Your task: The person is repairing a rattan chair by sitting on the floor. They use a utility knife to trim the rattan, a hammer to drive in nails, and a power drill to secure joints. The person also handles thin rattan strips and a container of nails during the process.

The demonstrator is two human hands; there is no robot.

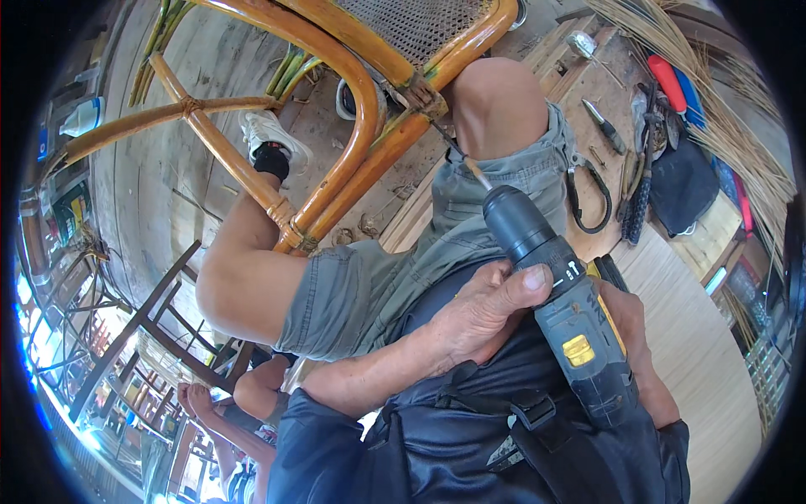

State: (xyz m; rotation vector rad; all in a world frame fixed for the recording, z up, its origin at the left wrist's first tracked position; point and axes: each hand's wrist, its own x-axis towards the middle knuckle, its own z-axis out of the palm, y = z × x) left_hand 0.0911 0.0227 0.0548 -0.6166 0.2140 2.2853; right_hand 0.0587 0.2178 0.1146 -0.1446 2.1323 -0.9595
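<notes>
The cordless drill [562,302] lay along a diagonal, its bit pointing up and left into the joint of the rattan chair frame [369,126] held over the knees. The left hand [474,315] wrapped closed around the drill's barrel. The right hand [638,353] gripped the handle, mostly hidden behind it. Pliers [588,197] lay on the counter [672,319].

The drill [561,302] is dark grey with yellow patches and white marks. The chair frame [353,101] is glossy orange-brown rattan, its seat [411,25] a fine grey mesh. Shorts [403,260] are grey-green, the shoe [273,134] white over a black sock. On the pale wooden bench [714,336], handles [676,84] are red and blue.
</notes>
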